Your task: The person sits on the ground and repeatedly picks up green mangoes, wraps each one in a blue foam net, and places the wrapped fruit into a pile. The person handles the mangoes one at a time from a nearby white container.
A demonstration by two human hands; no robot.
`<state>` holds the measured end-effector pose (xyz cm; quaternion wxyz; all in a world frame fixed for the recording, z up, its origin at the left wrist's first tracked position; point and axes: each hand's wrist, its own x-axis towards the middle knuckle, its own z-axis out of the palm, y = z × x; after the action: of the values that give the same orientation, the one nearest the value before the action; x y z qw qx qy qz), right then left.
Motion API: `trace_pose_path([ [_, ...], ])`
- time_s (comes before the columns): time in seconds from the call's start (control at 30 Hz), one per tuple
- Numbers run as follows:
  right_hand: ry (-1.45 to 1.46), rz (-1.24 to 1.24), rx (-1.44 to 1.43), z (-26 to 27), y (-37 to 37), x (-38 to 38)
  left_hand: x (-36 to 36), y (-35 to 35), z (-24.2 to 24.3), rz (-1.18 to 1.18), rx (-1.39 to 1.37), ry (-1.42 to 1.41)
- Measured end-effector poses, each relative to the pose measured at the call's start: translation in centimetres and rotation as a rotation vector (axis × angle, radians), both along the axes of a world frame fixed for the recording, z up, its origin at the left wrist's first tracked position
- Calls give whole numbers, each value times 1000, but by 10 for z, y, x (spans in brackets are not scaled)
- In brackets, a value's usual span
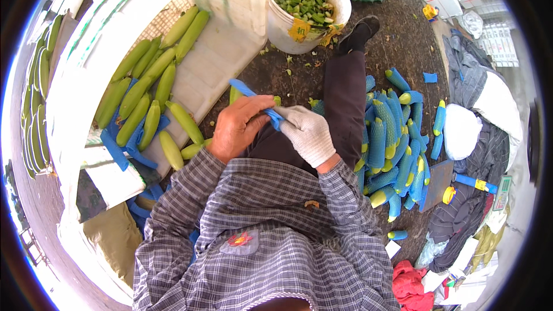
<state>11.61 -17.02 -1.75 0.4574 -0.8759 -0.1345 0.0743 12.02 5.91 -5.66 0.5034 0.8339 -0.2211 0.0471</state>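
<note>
A blue foam net sleeve (242, 87) runs slantwise between my hands above my lap. It looks thin and flat. My bare left hand (239, 126) grips it along the middle, and my right hand (309, 134), in a whitish knit glove, pinches its lower end. Just behind the left hand a bit of green zucchini (235, 94) shows; the rest is hidden. On the left, several pale green zucchini (152, 123) lie in and around a tipped white crate (224, 45). To the right of my leg is a heap of zucchini in blue net sleeves (391, 129).
A white bucket (285, 30) of chopped green trimmings stands ahead, beside my outstretched foot (360, 32). Loose blue sleeves (114, 151) lie by the crate. Clothing (466, 160), a white bag (462, 131) and a roll of yellow tape (449, 195) are at the right.
</note>
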Motion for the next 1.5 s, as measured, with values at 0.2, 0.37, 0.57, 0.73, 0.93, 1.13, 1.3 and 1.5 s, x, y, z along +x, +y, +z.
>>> trace_pose_path([
  [0.2,92,-361,392,18,19,-75,-72,-54,17,287,-1097,729],
  [0.37,549,-520,1178,-3,-8,-155,-74,-56,12,455,-1353,774],
  [0.57,-106,-208,398,19,29,-123,-103,-67,88,441,-402,-195],
  [0.73,196,39,449,-39,-7,-85,-144,-77,49,264,-361,16],
  [0.93,507,-246,1246,-57,-17,4,-60,-87,10,522,-527,317],
  [1.13,318,-264,593,-7,-19,-21,28,10,-226,754,428,555],
  [1.3,-131,-87,-99,7,-23,-12,30,-22,-115,394,-92,183],
  [1.5,-376,1,-268,11,-7,-11,-5,-27,30,-201,-645,372],
])
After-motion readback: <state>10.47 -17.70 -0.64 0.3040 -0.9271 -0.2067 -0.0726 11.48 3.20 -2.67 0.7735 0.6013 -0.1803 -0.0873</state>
